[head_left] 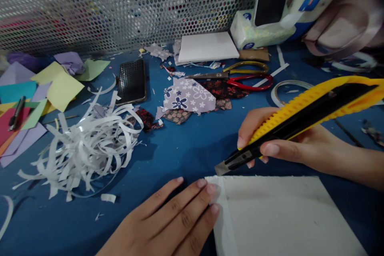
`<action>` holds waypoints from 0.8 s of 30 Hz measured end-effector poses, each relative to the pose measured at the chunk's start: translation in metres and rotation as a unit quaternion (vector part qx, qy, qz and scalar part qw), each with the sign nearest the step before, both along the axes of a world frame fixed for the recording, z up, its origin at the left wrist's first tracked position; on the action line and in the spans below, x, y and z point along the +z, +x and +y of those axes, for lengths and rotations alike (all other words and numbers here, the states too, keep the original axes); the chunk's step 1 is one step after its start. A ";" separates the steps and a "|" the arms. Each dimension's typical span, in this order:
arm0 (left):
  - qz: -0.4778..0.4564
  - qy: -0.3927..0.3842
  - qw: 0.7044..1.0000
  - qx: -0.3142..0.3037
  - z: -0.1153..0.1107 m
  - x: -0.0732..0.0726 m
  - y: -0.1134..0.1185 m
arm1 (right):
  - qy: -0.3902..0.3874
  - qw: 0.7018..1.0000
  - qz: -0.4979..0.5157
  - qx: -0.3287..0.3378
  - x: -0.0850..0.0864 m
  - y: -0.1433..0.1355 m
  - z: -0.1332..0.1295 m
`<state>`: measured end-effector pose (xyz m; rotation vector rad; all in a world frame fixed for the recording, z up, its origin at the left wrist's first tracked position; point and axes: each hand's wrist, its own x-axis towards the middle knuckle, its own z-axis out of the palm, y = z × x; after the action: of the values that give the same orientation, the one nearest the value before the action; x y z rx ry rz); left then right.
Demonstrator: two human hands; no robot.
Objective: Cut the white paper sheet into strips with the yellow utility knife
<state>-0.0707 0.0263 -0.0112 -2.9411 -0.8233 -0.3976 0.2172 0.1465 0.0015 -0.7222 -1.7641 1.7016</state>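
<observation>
A yellow and black utility knife (288,120) is held in my right hand (285,140), its fingers and thumb wrapped round the handle. The short metal blade points down left, at the top edge of a white board (279,212) near the board's upper left corner. My left hand (177,220) lies palm down with its fingers stretched out, the fingertips on the board's left edge, where a white strip (223,212) runs along it. Nothing is gripped by the left hand.
Curled white paper strips (90,148) are heaped at left, near coloured papers (57,84) and a phone (132,81). Scissors (234,74), floral fabric scraps (189,95) and a tape roll (274,95) lie beyond the board. A perforated metal panel (120,8) stands behind.
</observation>
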 end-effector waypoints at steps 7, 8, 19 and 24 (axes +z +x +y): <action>0.021 -0.013 1.000 -0.004 0.002 0.005 0.001 | 0.002 1.000 0.005 -0.012 0.001 -0.002 0.001; 0.019 -0.017 1.000 -0.002 0.001 0.005 0.001 | 0.002 1.000 0.005 -0.016 0.001 -0.003 0.001; 0.017 -0.024 0.999 0.012 0.000 0.005 -0.001 | 0.020 0.999 0.002 -0.047 0.004 -0.005 -0.001; 0.047 -0.040 0.998 0.009 0.000 0.012 -0.001 | 0.050 0.998 -0.034 -0.029 0.001 -0.001 -0.001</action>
<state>-0.0720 0.0262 0.0009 -2.9959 -0.8721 -0.2285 0.2158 0.1451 0.0022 -0.7878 -1.8426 1.5561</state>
